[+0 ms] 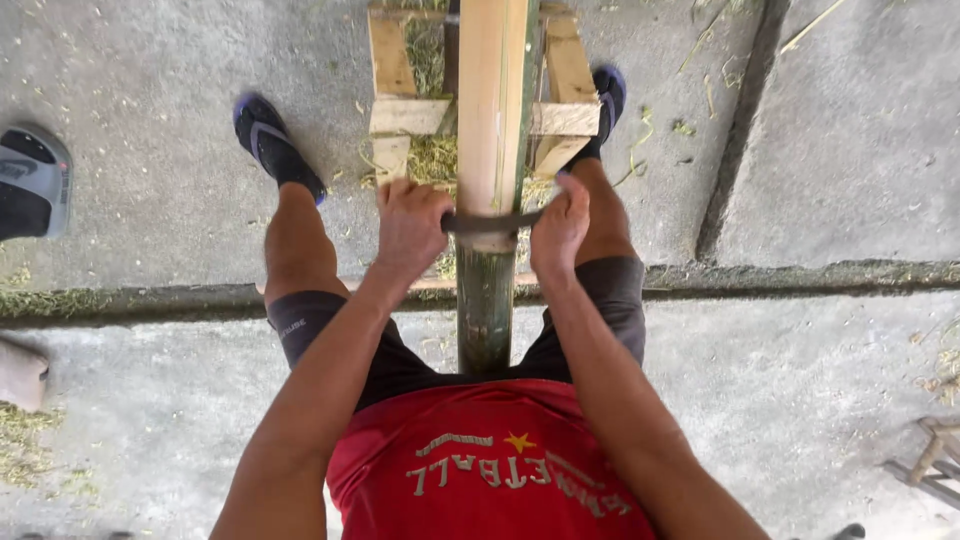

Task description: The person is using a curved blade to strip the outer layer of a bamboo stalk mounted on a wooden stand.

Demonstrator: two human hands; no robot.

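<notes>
A: Right, item one: the bamboo pole point(492, 150). Position?

B: Runs down the middle of the view, from the top edge to between the person's thighs. Upper stretch pale and stripped, lower stretch point(485, 320) green with skin on. It lies along a rough wooden frame point(405, 115) of pale slats, which stands on the concrete floor point(150, 180).

A: Item two: the blade.

B: Curved dark blade point(492, 222), set crosswise over the pole just where pale meets green. Touching the pole, as far as can be seen.

A: Hands?

B: Left hand point(410, 225) closed in a fist round the blade's left end, fingers curled fully over it. Right hand point(560, 228) wrapped on the right end, thumb raised (the handle itself is hidden under each palm). Both arms reach straight forward.

A: Surroundings?

B: Green shavings point(432, 160) heaped under the frame and scattered on the floor. Feet in dark sandals, left point(275, 145) well out to the side, right point(606, 100) beside the frame. Red shirt, dark shorts. A grey sandal point(30, 180) lies at the left edge, apart. A step edge point(800, 275) crosses the floor.
</notes>
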